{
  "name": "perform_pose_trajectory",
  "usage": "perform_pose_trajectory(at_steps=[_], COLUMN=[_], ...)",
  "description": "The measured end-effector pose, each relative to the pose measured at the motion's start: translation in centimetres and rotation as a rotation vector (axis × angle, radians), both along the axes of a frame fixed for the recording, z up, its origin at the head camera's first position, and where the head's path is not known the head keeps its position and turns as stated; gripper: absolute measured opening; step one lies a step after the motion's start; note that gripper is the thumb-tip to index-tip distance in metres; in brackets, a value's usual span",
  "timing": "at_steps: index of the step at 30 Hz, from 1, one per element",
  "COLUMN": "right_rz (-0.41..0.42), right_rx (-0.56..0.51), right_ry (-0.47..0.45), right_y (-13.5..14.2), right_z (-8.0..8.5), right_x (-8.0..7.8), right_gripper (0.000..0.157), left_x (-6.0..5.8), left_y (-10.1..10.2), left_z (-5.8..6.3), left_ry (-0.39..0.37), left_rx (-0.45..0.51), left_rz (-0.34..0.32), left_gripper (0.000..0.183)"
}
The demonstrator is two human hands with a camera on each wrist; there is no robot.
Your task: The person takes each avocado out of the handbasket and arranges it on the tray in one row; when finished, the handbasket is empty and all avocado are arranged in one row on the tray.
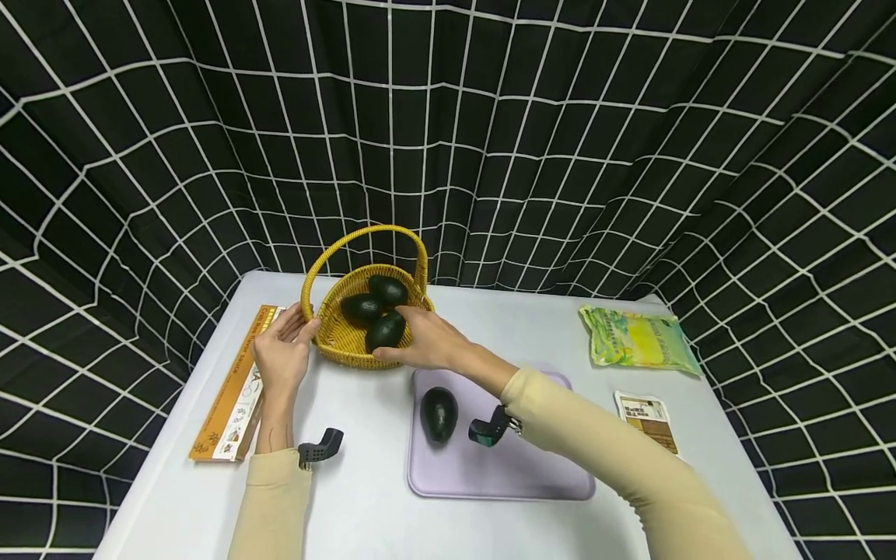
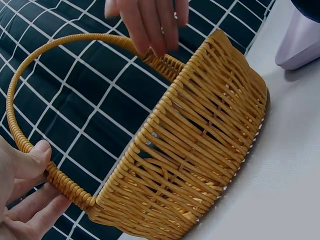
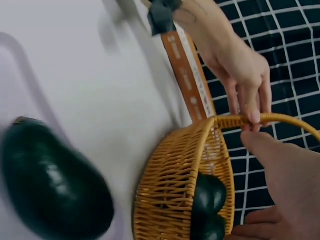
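A yellow woven basket [image 1: 350,354] with a tall arched handle [image 1: 371,230] stands at the table's back left. My left hand [image 1: 283,350] grips the handle's left base, thumb on one side and fingers behind, as the left wrist view shows. Inside lie three dark green avocados [image 1: 384,333], resting against one another. Over the basket's right side reaches my right hand [image 1: 430,338], thumb and fingers spread around the nearest avocado in the head view; the right wrist view shows a gap between them. Another avocado [image 1: 439,415] lies on the pale purple tray [image 1: 518,474].
Left of the basket lies a long orange and white box [image 1: 234,389], close to my left forearm. At the right are a green and yellow packet [image 1: 638,340] and a small brown and white packet [image 1: 647,420]. Black gridded cloth [image 1: 455,140] surrounds the white table [image 1: 364,467].
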State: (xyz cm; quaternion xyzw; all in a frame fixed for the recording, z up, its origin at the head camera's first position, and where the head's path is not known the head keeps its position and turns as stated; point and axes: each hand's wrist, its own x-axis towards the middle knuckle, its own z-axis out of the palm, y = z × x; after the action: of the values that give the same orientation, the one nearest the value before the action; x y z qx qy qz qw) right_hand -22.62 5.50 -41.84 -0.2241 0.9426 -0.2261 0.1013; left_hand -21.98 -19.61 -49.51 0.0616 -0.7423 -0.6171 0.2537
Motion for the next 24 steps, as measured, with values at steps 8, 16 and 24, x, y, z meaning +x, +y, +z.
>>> perform_pose_trajectory(at_steps=[8,16,24], right_rz=[-0.113,-0.158,-0.129], right_rx=[0.032,0.187,0.201], right_ry=[-0.121,-0.081,-0.054], right_y=[-2.8,-4.6,-4.3], right_z=[-1.7,-3.2,-4.3], right_x=[-2.0,-3.3,-4.7], right_gripper=[0.083,0.090,0.084], left_x=[0.0,0.0,-0.2], left_y=[-0.3,-0.3,-0.2], left_z=[-0.3,-0.6,-0.3], left_ry=[-0.011,-0.022,-0.013], left_rx=[0.004,0.000,0.011], left_rz=[0.003,0.009,-0.002], left_gripper=[0.042,0.040,0.041])
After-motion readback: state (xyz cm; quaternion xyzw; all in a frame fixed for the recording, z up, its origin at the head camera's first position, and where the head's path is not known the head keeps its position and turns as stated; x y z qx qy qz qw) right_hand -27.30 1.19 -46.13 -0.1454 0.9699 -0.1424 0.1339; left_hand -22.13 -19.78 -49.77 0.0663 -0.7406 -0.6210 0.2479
